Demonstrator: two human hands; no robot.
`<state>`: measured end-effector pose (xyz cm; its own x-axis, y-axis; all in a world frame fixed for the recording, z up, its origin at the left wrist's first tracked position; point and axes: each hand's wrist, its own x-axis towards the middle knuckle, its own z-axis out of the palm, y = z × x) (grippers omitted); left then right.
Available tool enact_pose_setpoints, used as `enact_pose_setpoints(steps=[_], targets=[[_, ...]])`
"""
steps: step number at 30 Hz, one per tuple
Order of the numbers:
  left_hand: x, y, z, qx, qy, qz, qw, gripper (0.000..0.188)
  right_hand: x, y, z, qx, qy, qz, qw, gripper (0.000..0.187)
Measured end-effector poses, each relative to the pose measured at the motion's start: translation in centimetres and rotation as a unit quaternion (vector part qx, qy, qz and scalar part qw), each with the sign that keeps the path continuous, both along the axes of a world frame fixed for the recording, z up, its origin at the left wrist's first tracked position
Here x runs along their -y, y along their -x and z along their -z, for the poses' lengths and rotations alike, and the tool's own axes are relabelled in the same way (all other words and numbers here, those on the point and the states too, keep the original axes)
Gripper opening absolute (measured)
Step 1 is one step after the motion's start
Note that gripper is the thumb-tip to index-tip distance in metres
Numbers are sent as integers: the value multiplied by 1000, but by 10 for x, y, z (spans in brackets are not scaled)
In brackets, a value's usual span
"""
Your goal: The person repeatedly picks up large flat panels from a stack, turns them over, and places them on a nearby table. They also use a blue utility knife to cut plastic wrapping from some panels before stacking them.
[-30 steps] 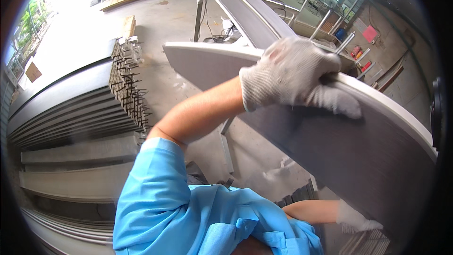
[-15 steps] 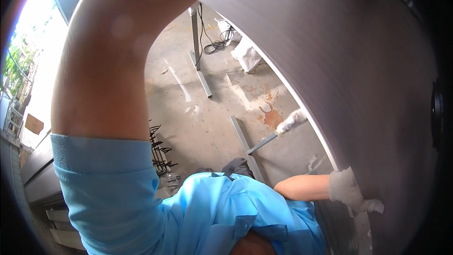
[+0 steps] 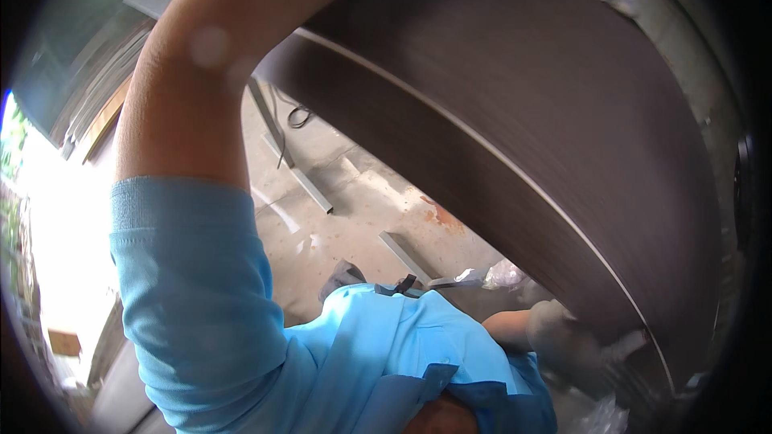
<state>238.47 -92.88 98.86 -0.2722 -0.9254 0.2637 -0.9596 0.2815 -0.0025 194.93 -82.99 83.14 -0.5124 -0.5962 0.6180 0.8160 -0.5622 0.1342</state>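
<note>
A large dark brown panel [image 3: 515, 72] fills the upper right and slants down toward my right side. A thin light line [image 3: 482, 141] runs along it, with a second dark strip [image 3: 418, 145] on its near side. Whether that strip is another panel or a side of the same one, I cannot tell. My right hand [image 3: 583, 341], in a greyish glove and blurred, grips the panel near its lower end. My bare left forearm [image 3: 181, 104] rises across the left and bends over the panel's top; that hand lies beyond the picture.
Grey metal stand feet [image 3: 301, 181] rest on the concrete floor, another bar [image 3: 406, 257] nearer me. A black cable [image 3: 298, 117] lies beyond. Clear plastic wrapping [image 3: 505, 273] sits by the near bar, more [image 3: 603, 416] at the lower right. Bright daylight enters at left.
The panel has tilted and shifted, baring a dark strip beside its light edge and covering more floor. My right hand has moved with it, and my view has turned.
</note>
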Motion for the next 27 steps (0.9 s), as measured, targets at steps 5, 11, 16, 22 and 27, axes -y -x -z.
enact_pose_setpoints(steps=[5, 11, 16, 22, 27], targets=[[88, -67, 29, -11, -117, 66, 991, 71, 19, -57, 31, -89, -83, -115, 986, 40], [209, -80, 60, -14, -262, 228, 938, 74, 40, -180, 75, -25, -275, -107, 955, 40], [242, -146, 106, -53, -322, 257, 910, 78, 66, -287, 89, 66, -338, -118, 931, 49], [277, -193, 154, -62, -235, 284, 928, 75, 92, -348, 101, 46, -398, -107, 910, 56], [306, -198, 190, -16, -244, 256, 935, 69, 100, -357, 113, 63, -424, -125, 895, 51]])
